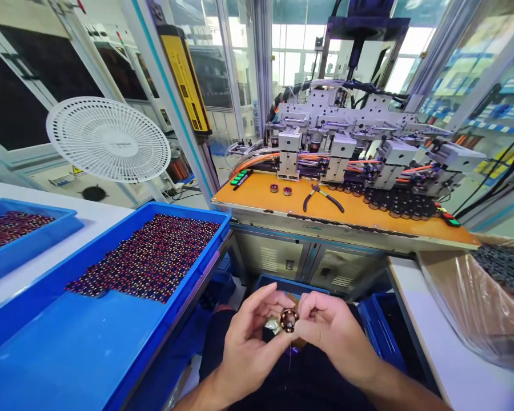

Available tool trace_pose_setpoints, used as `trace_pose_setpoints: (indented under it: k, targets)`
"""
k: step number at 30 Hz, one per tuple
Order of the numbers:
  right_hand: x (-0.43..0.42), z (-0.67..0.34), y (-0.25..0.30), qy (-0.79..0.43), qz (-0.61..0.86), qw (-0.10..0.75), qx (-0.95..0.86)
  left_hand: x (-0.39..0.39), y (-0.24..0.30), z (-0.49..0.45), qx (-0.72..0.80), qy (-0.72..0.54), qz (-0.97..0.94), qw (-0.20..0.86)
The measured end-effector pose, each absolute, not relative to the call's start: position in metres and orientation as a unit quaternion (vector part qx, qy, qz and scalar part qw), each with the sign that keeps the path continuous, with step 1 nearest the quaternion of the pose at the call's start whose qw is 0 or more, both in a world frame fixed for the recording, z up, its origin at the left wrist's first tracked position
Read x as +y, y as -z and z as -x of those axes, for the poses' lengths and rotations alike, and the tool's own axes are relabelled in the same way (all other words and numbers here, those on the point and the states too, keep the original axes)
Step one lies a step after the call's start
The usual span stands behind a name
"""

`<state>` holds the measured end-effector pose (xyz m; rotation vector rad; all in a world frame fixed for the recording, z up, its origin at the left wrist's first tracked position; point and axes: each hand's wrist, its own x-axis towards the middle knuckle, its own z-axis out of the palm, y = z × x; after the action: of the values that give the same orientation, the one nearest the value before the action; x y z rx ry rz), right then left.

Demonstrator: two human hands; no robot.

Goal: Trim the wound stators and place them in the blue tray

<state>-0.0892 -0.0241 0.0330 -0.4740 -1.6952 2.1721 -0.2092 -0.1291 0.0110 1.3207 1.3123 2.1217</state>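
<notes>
Both hands meet low in the middle of the view, over my lap. Between them is a small round copper-wound motor coil [288, 319]. My left hand [248, 337] pinches it from the left with thumb and fingers curled. From the right, my right hand [332, 331] grips the same coil with its fingertips. A thin wire seems to hang down from the coil. Something shiny and silver [273, 325] shows just behind the left fingers; I cannot make it out.
A large blue tray [111, 342] at left holds several rows of dark red coils [149, 260]; a second blue tray [21, 234] lies further left. Ahead stands an orange workbench [355, 214] with pliers [323, 197], two loose coils [280, 189] and a winding machine [346, 142]. A white fan [108, 138] stands behind the trays, and a plastic-lined bin [475, 302] is at right.
</notes>
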Motion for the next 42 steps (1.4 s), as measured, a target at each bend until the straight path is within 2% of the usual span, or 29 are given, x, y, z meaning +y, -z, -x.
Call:
trace_pose_setpoints:
  k: [4,11,16,19,30,36,42]
  targets:
    - [-0.034,0.084,-0.009,-0.786,0.197,0.213,-0.546,-0.128,-0.009,0.211,0.465,-0.749,-0.438,0.178]
    - [-0.026,0.079,-0.016,-0.766,0.182,0.198,-0.585,-0.125,-0.006,0.211,0.454,-0.724,-0.484,0.189]
    - [-0.029,0.078,-0.008,-0.768,0.200,0.237,-0.560,-0.124,-0.004,0.213,0.422,-0.740,-0.426,0.305]
    - [-0.026,0.073,-0.006,-0.755,0.210,0.214,-0.583,-0.125,-0.004,0.219,0.416,-0.738,-0.388,0.363]
    - [-0.012,0.079,-0.033,-0.658,0.214,0.146,-0.707,-0.124,-0.001,0.221,0.437,-0.699,-0.370,0.429]
    - [0.006,0.069,-0.042,-0.652,0.212,0.066,-0.725,-0.125,-0.005,0.222,0.401,-0.705,-0.336,0.479]
    - [0.007,0.072,-0.051,-0.665,0.213,0.048,-0.714,-0.124,-0.007,0.218,0.404,-0.678,-0.351,0.504]
